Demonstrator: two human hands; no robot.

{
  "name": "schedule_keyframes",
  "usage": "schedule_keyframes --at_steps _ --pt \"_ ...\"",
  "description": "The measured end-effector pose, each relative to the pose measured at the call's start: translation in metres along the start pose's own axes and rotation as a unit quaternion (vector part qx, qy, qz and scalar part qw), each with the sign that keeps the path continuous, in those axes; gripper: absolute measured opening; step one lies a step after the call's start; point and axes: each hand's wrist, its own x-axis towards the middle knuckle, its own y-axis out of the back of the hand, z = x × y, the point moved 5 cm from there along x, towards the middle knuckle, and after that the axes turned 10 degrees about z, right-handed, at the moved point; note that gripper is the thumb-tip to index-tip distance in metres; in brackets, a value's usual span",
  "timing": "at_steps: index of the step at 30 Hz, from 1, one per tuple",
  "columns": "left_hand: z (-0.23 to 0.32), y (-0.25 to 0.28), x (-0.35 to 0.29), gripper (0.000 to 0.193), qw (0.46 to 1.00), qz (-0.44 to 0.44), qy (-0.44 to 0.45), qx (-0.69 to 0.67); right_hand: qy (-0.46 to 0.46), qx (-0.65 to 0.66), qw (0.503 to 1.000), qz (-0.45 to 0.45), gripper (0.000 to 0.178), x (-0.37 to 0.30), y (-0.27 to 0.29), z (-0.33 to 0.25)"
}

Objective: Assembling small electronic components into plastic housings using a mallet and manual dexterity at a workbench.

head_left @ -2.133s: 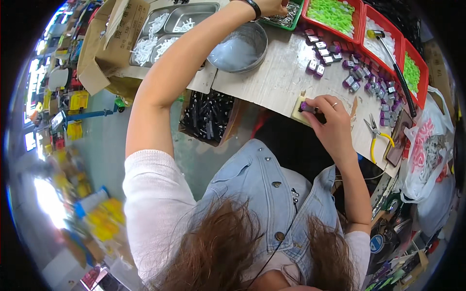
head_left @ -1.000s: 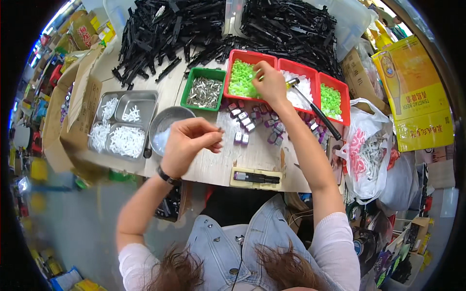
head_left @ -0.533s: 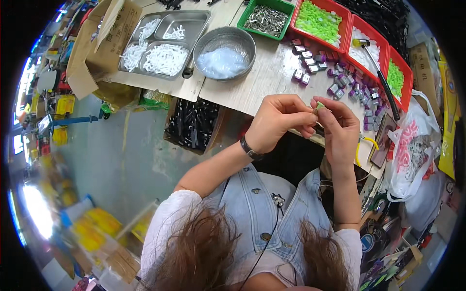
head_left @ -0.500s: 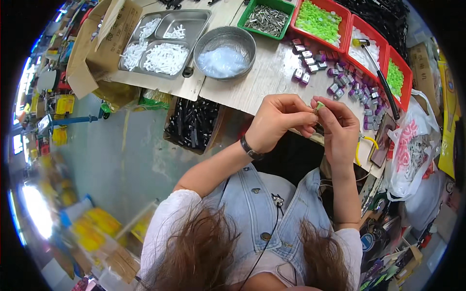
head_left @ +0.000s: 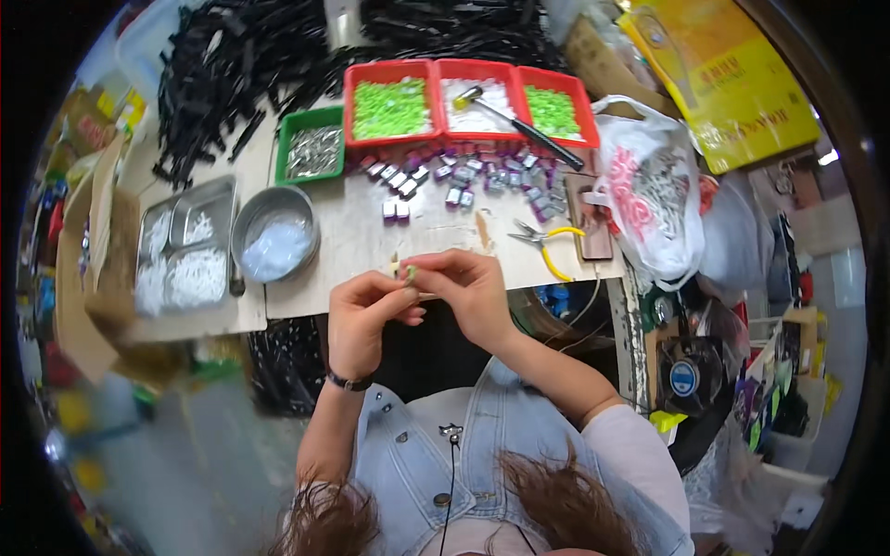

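My left hand (head_left: 363, 310) and my right hand (head_left: 464, 287) meet at the near edge of the wooden worktable (head_left: 352, 246). Between their fingertips they pinch a small part (head_left: 404, 271), pale with a green bit; its exact shape is too small to tell. A dark band circles my left wrist. Just beyond the hands lie several small purple and silver blocks (head_left: 454, 176) in loose rows. Behind those stand three red trays (head_left: 464, 97), two with green pieces and the middle one with white pieces.
A round metal bowl (head_left: 274, 243) of white pieces and a divided metal tray (head_left: 181, 255) sit left. A green tray (head_left: 313, 148) holds metal bits. Yellow-handled pliers (head_left: 542, 246), a dark-handled tool (head_left: 514, 120) and a plastic bag (head_left: 644, 199) are right. Black strips (head_left: 241, 56) pile at the back.
The view has swung so the table fills the top. Both hands stay together on the small part, now at the table's near edge.
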Motion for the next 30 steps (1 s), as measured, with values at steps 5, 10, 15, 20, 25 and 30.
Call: schedule_keyframes --at_steps 5,10,15,20,25,30 --pt "-0.009 -0.003 -0.006 0.008 0.999 0.004 0.017 -0.027 0.088 -0.041 0.995 -0.016 0.016 -0.009 0.006 -0.002" --pt "-0.015 -0.008 -0.023 0.007 0.996 0.070 -0.061 0.000 0.125 -0.057 0.990 0.018 0.015 -0.023 0.006 -0.002" --pt "-0.021 -0.007 -0.036 0.005 0.983 0.130 -0.126 -0.027 0.177 -0.136 0.974 0.041 0.014 -0.034 0.004 -0.007" --pt "-0.023 -0.012 -0.046 0.004 0.962 0.165 -0.219 0.007 0.109 -0.094 0.989 0.028 0.013 -0.038 0.005 0.002" --pt "-0.028 -0.014 -0.043 0.005 0.959 0.152 -0.239 0.015 0.117 -0.125 0.985 0.012 0.014 -0.037 0.014 0.002" --pt "-0.036 -0.010 -0.041 0.005 0.954 0.160 -0.252 0.019 0.114 -0.193 0.974 -0.019 0.013 -0.032 0.015 0.005"
